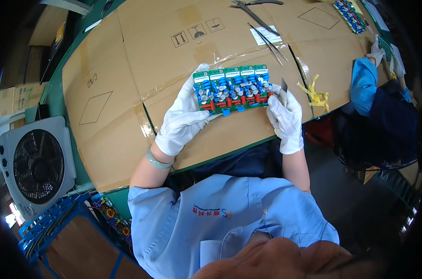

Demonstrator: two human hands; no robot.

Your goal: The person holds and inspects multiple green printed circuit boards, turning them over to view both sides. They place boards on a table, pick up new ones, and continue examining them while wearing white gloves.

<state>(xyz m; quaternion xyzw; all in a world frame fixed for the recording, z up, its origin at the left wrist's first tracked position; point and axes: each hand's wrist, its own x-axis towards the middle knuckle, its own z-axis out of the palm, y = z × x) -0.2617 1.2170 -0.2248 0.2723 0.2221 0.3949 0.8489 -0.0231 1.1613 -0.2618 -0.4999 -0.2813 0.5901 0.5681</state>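
Observation:
A green circuit board panel (234, 89) is held up above the cardboard, tilted toward me. It is packed with blue, silver and red components in repeating sections. My left hand (185, 118), in a white glove, is closed around its left end, thumb along the lower edge. My right hand (285, 114), also gloved in white, is closed at the board's right end. Out of its fingers sticks a thin grey pointed blade (284, 85); the rest of that tool is hidden in the glove.
Cutting pliers (257, 16) and tweezers (267, 43) lie beyond the board on flattened cardboard (113, 125). Yellow strips (317, 94) sit to the right. A box fan (38, 165) stands at left. At far right another person's gloved hand (377, 50) works near a second board panel (349, 16).

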